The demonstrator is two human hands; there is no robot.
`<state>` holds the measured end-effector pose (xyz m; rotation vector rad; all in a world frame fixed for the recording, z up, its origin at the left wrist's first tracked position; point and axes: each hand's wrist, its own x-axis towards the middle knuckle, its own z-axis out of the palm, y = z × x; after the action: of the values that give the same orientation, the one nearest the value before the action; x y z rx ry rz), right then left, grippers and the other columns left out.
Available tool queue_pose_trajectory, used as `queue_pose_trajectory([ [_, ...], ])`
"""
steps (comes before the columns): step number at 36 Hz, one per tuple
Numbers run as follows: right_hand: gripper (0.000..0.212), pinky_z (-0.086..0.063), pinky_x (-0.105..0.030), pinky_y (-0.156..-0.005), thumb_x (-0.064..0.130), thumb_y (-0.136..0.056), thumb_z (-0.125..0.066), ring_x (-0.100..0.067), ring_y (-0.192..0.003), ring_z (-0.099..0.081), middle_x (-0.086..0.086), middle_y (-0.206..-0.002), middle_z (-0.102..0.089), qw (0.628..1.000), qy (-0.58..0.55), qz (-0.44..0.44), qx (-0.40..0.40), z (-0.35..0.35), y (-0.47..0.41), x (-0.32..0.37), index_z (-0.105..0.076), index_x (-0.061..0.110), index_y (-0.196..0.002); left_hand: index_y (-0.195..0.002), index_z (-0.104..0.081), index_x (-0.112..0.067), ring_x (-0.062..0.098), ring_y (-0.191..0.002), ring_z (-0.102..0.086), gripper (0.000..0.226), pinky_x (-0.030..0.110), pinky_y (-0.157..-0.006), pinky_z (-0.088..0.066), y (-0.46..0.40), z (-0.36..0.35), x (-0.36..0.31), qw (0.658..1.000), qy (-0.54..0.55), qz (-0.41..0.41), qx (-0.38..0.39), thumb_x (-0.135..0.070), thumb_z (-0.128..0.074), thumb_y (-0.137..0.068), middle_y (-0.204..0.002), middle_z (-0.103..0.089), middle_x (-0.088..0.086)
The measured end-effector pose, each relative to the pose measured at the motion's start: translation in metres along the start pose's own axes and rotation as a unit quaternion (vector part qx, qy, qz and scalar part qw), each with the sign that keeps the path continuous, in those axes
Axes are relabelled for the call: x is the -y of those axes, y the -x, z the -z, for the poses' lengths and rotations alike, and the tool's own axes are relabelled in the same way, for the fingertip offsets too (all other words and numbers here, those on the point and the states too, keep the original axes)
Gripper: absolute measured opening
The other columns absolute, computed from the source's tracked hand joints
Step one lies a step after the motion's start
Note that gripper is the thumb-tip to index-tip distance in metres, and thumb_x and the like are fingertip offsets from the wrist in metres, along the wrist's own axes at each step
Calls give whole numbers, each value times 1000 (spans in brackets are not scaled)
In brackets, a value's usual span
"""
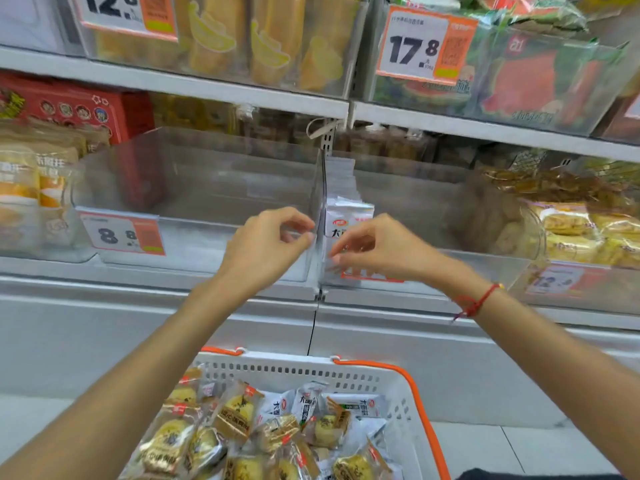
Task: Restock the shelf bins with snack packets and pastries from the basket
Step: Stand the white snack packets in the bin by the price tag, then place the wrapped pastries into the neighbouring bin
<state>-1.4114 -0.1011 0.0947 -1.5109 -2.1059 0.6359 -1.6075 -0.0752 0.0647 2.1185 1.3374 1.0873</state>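
The left hand (273,237) was raised at the front corner of the clear left-hand bin (194,206), thumb and forefinger curled together at the upright clear divider (320,202); whether they pinched its edge or merely met beside it could not be determined. The right hand (370,247) was held just right of the divider, fingers loosely curled in front of the white packets (349,216) standing in the right-hand bin (433,216); contact with the front packet could not be confirmed.

Handling, as a judgement: the white packets appeared light, flat and soft-walled, with slick film that would slide. They are best taken by the sealed top edge or pinched across the flat faces, not squeezed. The pastries (239,415) in the basket (398,407) looked light and crushable, their clear wrappers slippery, and should be lifted by the wrapper ends.

Appearance: the packets were white with dark lettering and a small red mark, filed upright against the divider. More of the same lay in the basket among yellow, round pastries in clear wrap with brown printed bands.

The basket, white with an orange handle (415,393), stood below the hands. The left-hand bin carried an orange price tag (121,235). Filled bins flanked both sides and the shelf above.
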Motion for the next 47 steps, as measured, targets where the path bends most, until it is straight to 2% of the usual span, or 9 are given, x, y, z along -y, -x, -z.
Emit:
queue_pose_trajectory([
  [8,15,-50,-16,-57,14,-90,-63,2,-54,-60,-6,-83,-72,970,29,-129,206,-116,18,-70,-72,11,-102,-92,-66,-35,8,-86,-66,12,37,-87,-54,79,-60,86,978,89,148,113,-23,-66,-90,-97,-69,-15],
  [15,19,-51,-26,-80,17,-88,-61,-17,-92,-63,-1,-107,-69,947,95,-169,257,-203,49,-124,-74,16,-103,-124,-59,-27,8,-98,-63,30,29,-93,-47,138,-104,146,944,-52,205,254,-29,-57,-94,-124,-61,-10],
  [18,16,-52,-30,-79,20,-89,-61,-16,-93,-63,2,-103,-71,958,100,-158,217,-229,65,-132,-72,21,-101,-138,-48,-31,16,-137,-37,41,37,-116,-23,160,-121,161,923,-178,147,307,-41,-47,-98,-150,-40,-5],
  [22,26,-49,-28,-77,32,-93,-59,-16,-93,-60,0,-105,-67,963,70,-169,196,-253,77,-137,-61,17,-113,-135,-51,-37,14,-147,-11,38,38,-118,1,177,-133,161,921,-235,89,297,-42,-31,-103,-159,-22,-6],
  [27,63,-51,-33,-89,31,-87,-68,-15,-99,-61,3,-108,-64,959,-46,-199,196,-277,83,-137,-36,29,-141,-131,-55,-40,15,-146,-10,36,39,-117,-1,175,-138,166,919,-236,101,299,-44,-34,-102,-157,-23,-6],
  [32,37,-52,-32,-85,33,-82,-73,-7,-85,-63,9,-97,-70,977,-19,-149,149,-275,72,-141,-63,30,-117,-127,-59,-38,13,-145,-13,37,40,-117,-1,166,-136,175,907,-188,140,350,-48,-36,-100,-155,-26,-12],
  [36,16,-48,-28,-65,43,-82,-71,-12,-68,-58,6,-77,-65,980,-17,-118,160,-246,53,-134,-69,30,-90,-126,-58,-20,10,-95,-58,39,34,-93,-48,150,-116,161,922,63,256,284,-33,-29,-105,-105,-62,-7],
  [43,56,-37,-29,-61,66,-75,-65,-20,-60,-44,-8,-65,-44,946,-124,-162,251,-186,27,-117,-58,11,-73,-105,-61,-37,10,-99,-63,43,25,-86,-50,117,-77,143,893,219,288,266,-63,-35,-84,-109,-64,-13],
  [47,40,-44,-18,-64,55,-88,-57,-8,-66,-60,4,-67,-63,938,-169,-168,252,-157,22,-94,-62,20,-68,-129,-50,-34,1,-98,-64,58,14,-74,-52,103,-49,128,888,190,256,332,-60,-56,-77,-114,-61,-14],
])
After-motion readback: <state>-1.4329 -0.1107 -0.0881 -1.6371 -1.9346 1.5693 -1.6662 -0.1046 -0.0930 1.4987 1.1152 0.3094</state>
